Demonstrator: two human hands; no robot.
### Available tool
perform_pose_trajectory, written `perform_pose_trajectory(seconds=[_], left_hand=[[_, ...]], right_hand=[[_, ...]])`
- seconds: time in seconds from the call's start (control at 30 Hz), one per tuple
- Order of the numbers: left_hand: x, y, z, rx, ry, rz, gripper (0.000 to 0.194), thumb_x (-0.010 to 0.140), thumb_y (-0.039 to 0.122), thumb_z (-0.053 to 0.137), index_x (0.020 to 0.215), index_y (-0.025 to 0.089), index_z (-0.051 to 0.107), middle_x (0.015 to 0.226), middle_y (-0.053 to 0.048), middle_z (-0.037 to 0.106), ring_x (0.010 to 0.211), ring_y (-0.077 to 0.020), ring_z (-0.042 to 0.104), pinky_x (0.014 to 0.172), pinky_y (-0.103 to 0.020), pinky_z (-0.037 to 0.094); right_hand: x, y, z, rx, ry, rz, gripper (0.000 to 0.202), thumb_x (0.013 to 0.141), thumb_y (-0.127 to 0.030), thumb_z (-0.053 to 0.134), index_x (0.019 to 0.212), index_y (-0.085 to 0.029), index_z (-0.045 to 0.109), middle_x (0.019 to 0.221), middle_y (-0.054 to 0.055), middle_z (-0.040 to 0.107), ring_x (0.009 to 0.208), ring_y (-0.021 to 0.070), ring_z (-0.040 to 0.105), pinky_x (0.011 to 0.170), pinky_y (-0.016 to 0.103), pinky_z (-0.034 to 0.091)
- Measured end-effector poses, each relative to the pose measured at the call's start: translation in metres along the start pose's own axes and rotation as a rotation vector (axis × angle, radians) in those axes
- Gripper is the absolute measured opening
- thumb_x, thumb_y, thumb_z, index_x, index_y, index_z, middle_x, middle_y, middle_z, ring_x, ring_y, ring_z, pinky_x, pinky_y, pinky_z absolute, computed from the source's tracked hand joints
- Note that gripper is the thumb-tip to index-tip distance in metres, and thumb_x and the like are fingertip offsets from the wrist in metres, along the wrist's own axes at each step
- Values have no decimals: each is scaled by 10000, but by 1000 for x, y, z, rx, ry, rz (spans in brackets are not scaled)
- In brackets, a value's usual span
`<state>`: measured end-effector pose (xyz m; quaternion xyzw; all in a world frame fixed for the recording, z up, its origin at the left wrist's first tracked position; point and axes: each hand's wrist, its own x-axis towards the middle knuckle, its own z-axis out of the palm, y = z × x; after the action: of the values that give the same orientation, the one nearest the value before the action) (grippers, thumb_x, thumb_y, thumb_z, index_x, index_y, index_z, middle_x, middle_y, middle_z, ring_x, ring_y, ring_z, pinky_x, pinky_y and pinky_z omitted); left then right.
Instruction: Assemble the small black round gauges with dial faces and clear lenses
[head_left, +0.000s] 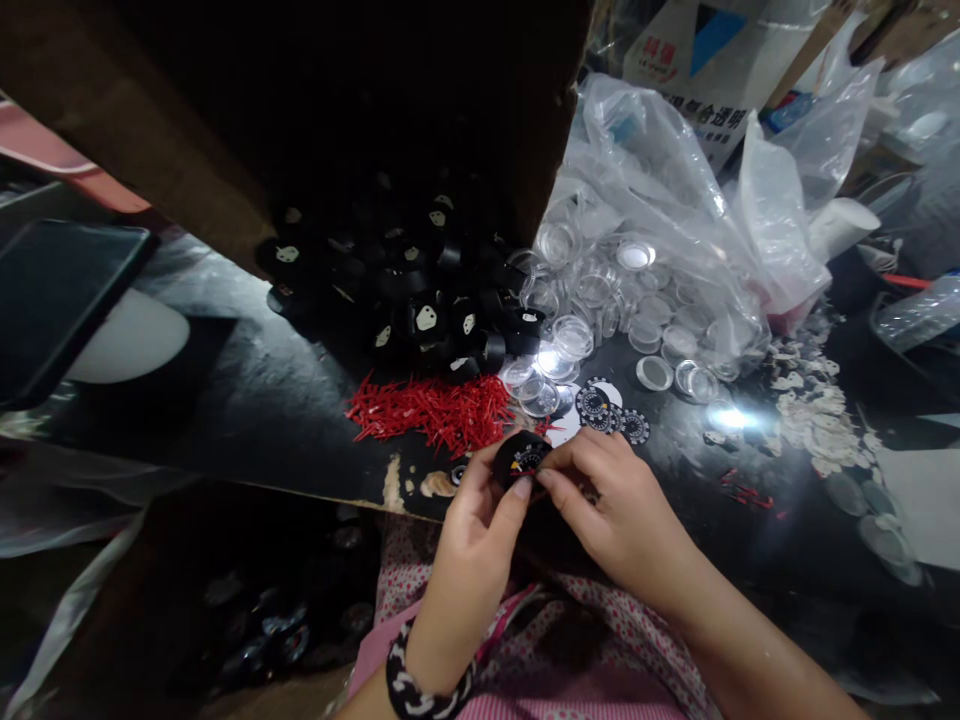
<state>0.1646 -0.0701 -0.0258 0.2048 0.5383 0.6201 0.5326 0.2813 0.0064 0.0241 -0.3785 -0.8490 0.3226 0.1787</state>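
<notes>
My left hand (480,510) grips a round black gauge housing (523,456) with a printed dial inside it. At the housing's right edge, the fingertips of my right hand (600,485) are pinched together; whatever they hold is too small to make out. Just beyond my hands lie several black printed dials (634,426) and white discs (564,428). A pile of red pointers (435,412) is to the left, with black housings (426,318) heaped behind it. Clear round covers (572,338) spread out behind the dials.
A large cardboard box (551,130) stands at the back. Plastic bags (660,150) are at the back right, near a heap of small pale parts (814,410). A dark-screened device (60,300) stands at the left. The table's front edge (322,492) is close to me.
</notes>
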Motion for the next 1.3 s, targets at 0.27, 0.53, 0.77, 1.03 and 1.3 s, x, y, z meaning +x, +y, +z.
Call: perform_pose_trajectory(seconds=[0.27, 0.53, 0.77, 1.03, 1.3], left_hand=[[-6, 8, -2, 86, -41, 79, 247, 889, 309, 609, 1133, 282, 582, 1101, 20, 696, 1049, -124, 646, 905, -186, 497], [-9, 9, -6, 299, 12, 253, 223, 877, 218, 591, 1089, 281, 609, 1083, 31, 706, 1014, -129, 664, 898, -206, 509], [-1, 7, -12, 81, -36, -32, 294, 841, 320, 646, 1131, 268, 649, 1181, -30, 684, 1128, -238, 621, 975, -323, 492], [-4, 7, -11, -11, -31, -131, 394, 830, 410, 664, 1213, 319, 647, 1333, -11, 604, 1333, -249, 447, 1134, -367, 334], [0, -5, -3, -41, 59, -218, 373, 771, 471, 704, 1121, 340, 702, 1297, 4, 631, 1317, -290, 463, 1148, -400, 302]], right_hand=[[-3, -3, -4, 64, 16, 5, 107, 908, -164, 546, 808, -185, 579, 822, 9, 608, 805, 159, 545, 753, 313, 346], [-9, -9, 2, 90, -6, 38, 156, 897, -146, 536, 745, -183, 525, 733, -9, 581, 708, 139, 519, 697, 290, 357], [-5, -4, 2, 6, 22, 2, 183, 840, -169, 592, 670, -182, 527, 660, -13, 568, 628, 131, 509, 642, 283, 353], [8, 2, 3, -364, 19, -262, 146, 895, -174, 484, 842, -150, 618, 802, 71, 641, 776, 210, 562, 742, 359, 368], [11, 3, -6, -72, -72, 29, 46, 827, -158, 582, 810, -181, 618, 757, -6, 651, 683, 128, 569, 653, 243, 413]])
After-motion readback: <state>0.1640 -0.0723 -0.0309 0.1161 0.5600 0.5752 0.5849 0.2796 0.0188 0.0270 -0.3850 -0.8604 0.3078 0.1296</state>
